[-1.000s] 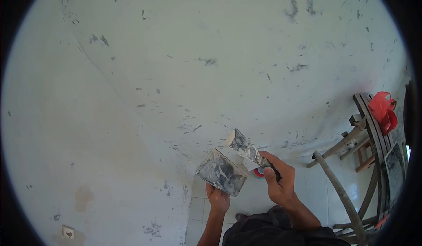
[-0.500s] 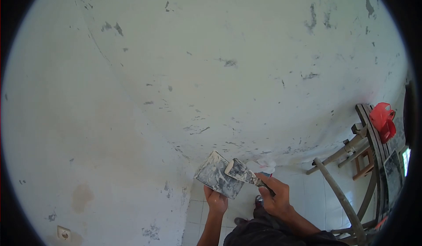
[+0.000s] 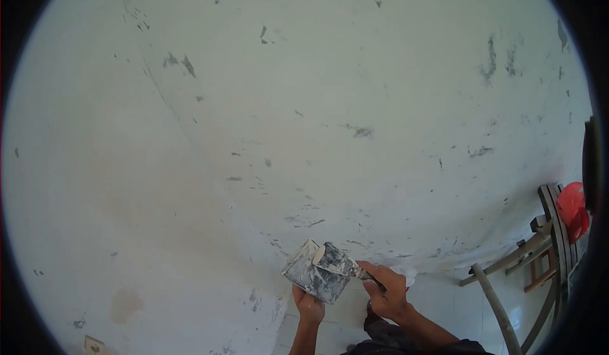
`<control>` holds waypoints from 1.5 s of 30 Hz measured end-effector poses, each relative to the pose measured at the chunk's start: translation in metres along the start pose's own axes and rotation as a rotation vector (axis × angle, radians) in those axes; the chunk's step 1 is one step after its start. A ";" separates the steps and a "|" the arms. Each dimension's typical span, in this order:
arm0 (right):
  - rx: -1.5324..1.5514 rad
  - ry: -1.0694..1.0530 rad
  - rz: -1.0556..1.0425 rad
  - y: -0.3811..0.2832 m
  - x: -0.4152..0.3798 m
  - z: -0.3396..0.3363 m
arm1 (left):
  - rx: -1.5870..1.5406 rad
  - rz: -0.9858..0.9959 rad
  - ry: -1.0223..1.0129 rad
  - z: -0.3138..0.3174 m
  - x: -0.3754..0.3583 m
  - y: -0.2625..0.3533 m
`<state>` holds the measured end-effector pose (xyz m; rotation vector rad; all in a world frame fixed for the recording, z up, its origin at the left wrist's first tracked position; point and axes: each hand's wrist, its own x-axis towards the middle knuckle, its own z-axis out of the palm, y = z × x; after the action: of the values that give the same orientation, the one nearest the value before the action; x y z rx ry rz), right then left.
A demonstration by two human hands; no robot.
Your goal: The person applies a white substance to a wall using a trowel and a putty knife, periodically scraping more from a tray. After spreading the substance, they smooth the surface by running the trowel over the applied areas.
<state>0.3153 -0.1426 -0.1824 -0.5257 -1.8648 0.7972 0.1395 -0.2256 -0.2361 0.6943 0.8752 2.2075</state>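
Note:
My left hand (image 3: 309, 304) holds a square, putty-smeared plate (image 3: 320, 281) from below, tilted in front of the wall corner. In my right hand (image 3: 388, 293) is a putty knife (image 3: 336, 260), gripped by its dark handle. Its wide blade lies over the upper part of the plate, with a pale lump of putty along the blade's edge. The fingers beneath the plate are partly hidden.
The pale wall (image 3: 304, 70) fills most of the view, with scattered grey patches. A wall socket (image 3: 94, 345) is low at the left. At the right stands a wooden bench (image 3: 555, 228) with a red object (image 3: 573, 212) on it. Tiled floor (image 3: 444, 310) lies below.
The view has shifted up, so wall marks, bench and red object sit lower and mostly further right. The putty knife's blade has moved left over the plate.

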 end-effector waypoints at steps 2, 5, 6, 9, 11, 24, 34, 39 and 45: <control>0.033 0.026 -0.022 0.017 0.021 0.001 | 0.012 0.011 -0.018 0.011 0.026 -0.007; 0.096 0.061 -0.041 0.045 0.052 0.002 | 0.070 0.079 0.038 0.020 0.064 -0.023; 0.100 0.070 -0.049 0.050 0.065 0.001 | 0.092 0.094 0.002 0.021 0.078 -0.028; 0.084 0.067 -0.055 0.065 0.103 -0.006 | 0.171 0.122 -0.084 0.031 0.113 -0.038; 0.106 0.059 -0.079 0.078 0.122 -0.008 | 0.212 0.138 -0.136 0.043 0.131 -0.038; 0.063 0.307 -0.339 -0.024 0.314 -0.107 | 0.192 0.002 -0.216 0.002 0.196 -0.078; -0.225 0.530 -0.666 -0.160 0.525 -0.199 | 0.127 -0.074 -0.261 -0.016 0.225 -0.074; -0.459 0.606 -0.548 -0.201 0.591 -0.227 | 0.114 -0.102 -0.271 -0.021 0.235 -0.072; -0.835 0.773 -0.339 -0.214 0.616 -0.228 | 0.112 -0.121 -0.278 -0.023 0.244 -0.069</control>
<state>0.2718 0.1856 0.4241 -0.8452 -1.4051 -0.4274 -0.0074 -0.0174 -0.2455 0.9497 0.8773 1.9100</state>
